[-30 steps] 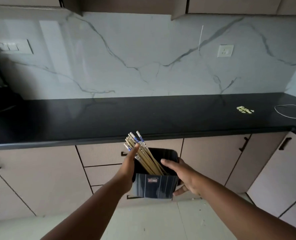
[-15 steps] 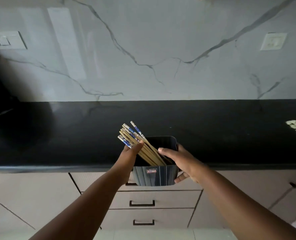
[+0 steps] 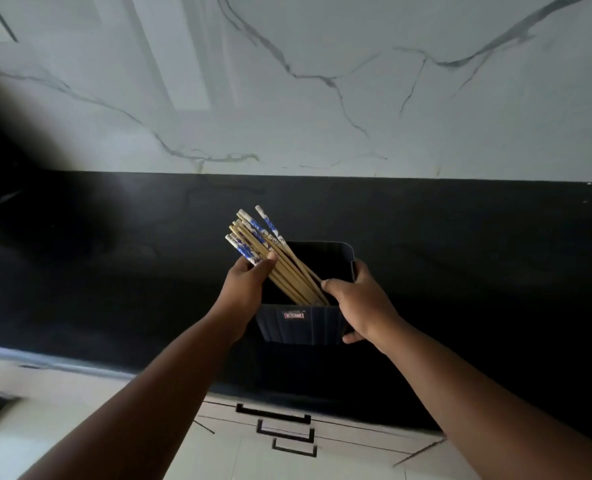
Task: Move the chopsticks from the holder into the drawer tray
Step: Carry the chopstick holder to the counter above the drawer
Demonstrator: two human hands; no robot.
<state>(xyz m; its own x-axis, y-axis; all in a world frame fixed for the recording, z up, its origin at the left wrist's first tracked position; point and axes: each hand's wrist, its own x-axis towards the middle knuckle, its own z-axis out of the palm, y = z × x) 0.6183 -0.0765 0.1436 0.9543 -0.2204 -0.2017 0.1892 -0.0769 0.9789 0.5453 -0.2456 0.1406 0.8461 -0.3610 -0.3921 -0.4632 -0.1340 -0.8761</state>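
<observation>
Change: dark ribbed plastic holder [image 3: 301, 327] now over black stone desk [image 3: 114, 271], carried closer.
Hands: left hand [image 3: 249, 285] grips blue-tipped wooden chopsticks [image 3: 273, 261]; right hand [image 3: 360, 299] grips holder.
Meaning: transfer not begun.

There is one view only, from a wide-angle camera worn on the person's head, so no second view shares any of the scene. It looks forward and steeply down over both forearms, which enter from five and seven o'clock and meet near the centre. It faces a marble wall [image 3: 322, 81] at twelve o'clock, with a black counter [image 3: 460, 254] across the middle band and drawer fronts [image 3: 280, 431] at six o'clock. The camera sits close, at arm's reach of the counter. Straight lines bend towards the edges, and the left edge is blurred.
</observation>
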